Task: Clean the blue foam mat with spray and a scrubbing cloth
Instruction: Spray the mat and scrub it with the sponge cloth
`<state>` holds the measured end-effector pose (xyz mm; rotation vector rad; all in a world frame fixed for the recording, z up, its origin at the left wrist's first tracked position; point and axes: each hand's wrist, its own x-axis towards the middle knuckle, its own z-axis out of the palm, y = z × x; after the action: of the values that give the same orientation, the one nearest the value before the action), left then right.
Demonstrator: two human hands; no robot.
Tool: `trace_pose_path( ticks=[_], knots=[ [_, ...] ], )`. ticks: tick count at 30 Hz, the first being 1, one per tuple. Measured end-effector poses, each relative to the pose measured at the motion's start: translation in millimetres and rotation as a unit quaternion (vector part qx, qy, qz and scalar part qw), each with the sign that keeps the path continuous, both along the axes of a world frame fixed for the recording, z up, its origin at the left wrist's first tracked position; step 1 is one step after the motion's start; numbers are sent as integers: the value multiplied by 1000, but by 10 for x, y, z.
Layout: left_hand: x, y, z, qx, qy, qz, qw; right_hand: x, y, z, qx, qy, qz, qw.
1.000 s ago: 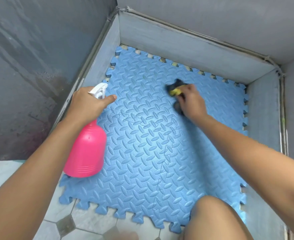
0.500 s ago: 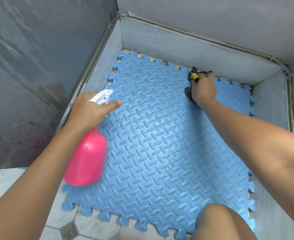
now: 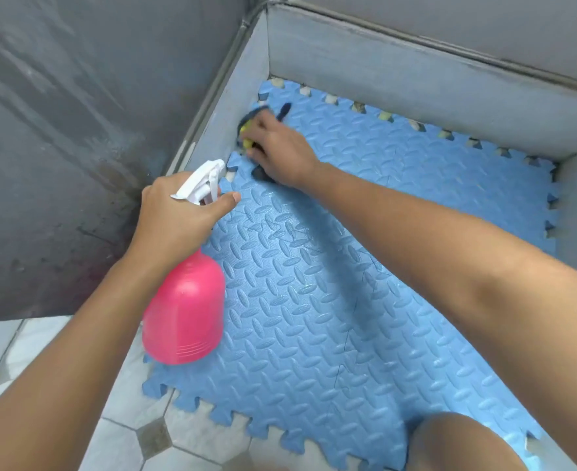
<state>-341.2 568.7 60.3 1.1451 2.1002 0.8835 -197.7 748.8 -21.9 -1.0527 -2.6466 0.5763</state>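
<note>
Between grey walls [image 3: 416, 83], on a tiled floor [image 3: 42, 341]: blue mat [image 3: 348, 317], lying flat, far and left edges against the walls. Pink bottle [image 3: 185, 307] over the mat's near-left corner, left hand [image 3: 178, 215] wrapped round its neck, nozzle aimed at the far-left corner. Right hand [image 3: 276, 151] at that corner, fingers curled over a dark cloth [image 3: 262, 174], pressing it onto the mat. Likely next ground: the mat's middle, near-right of the cloth. Cloth mostly hidden under the hand. Trigger finger hidden.

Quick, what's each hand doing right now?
Left hand: grips the pink spray bottle by its neck.
Right hand: holds the scrubbing cloth, pressed on the blue foam mat.
</note>
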Motion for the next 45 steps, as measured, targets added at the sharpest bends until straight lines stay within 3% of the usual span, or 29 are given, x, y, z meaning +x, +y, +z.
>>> trace_pose_path(
  ticks=[5,8,10,13,18,20,24,26,31,33,37,42,45],
  knots=[
    [8,15,13,7,6,-15,1000,579,-1079,82,-91,22,181,979],
    [-1,-7,26,13,-18,-11,1000,1083,-959,113,-41,-12,216,976],
    [-19,-7,-11,13,-32,-17,999,1286,-508,81,-5,-30,152,988],
    [-19,0,-35,23,-49,-8,999,1327,318,-28,25,-55,-24,998],
    [-13,-1,-22,18,-33,-3,999,529,833,7,5,-45,-254,966],
    [-27,-11,-23,22,-41,-6,999,182,731,63,7,-58,-236,970],
    [-36,-41,-20,37,-37,-19,998,-113,449,99,15,-78,-43,996],
    [-57,-35,-32,31,-26,-21,999,-12,505,89,16,-82,0,996],
    [-66,-43,-16,29,-19,-32,999,329,943,45,10,-78,-224,971],
    [-46,-56,7,33,-22,-37,999,301,798,78,8,-68,-190,979],
    [-1,-41,33,24,-23,-25,999,362,-149,90,12,-12,-20,1000],
    [58,-3,63,10,-3,-21,1000,1080,-1370,0,9,-7,207,978],
    [56,-1,63,2,1,-32,999,1605,-1077,-52,54,-30,161,985]
  ],
)
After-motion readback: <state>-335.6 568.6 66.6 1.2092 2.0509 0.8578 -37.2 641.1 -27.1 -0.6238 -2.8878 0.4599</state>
